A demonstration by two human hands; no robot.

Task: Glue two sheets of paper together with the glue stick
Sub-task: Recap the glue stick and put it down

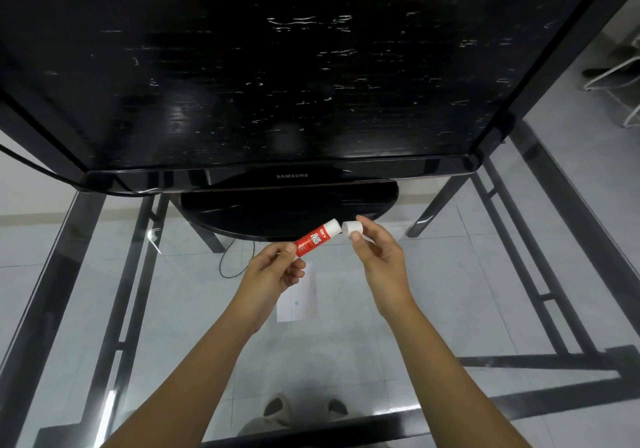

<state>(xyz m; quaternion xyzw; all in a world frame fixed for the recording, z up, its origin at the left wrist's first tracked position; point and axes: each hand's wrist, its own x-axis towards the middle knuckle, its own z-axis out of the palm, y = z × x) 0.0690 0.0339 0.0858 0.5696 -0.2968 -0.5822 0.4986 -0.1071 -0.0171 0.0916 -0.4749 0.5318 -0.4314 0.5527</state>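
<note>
Two hands, head view: which holds what? (reader)

The left hand grips the red glue stick by its lower end, fingers curled round the barrel. The stick's white upper end tilts up and to the right. The right hand pinches the white cap between thumb and forefinger. The cap's open mouth faces the stick's end, in line with it and just apart. (legend)

Why raised, and not down on the table? (reader)

Probably because a cap slides only along the tube's axis. One hand steadies the barrel while the other works the cap, clear of the glass tabletop. Whether the cap is coming off or going on cannot be told from this view. (legend)

And the paper? (reader)

A white sheet of paper lies flat on the glass, below and between the wrists and partly hidden by the left hand. It looks within easy reach. Whether it is one sheet or two stacked cannot be told. No glue can be made out on it, so the task is judged to be near its start, with spreading and pressing not yet done. (legend)

What stands behind? (reader)

A Samsung television on its oval stand base, beyond the paper, which leaves the near glass as the working area. (legend)
</note>
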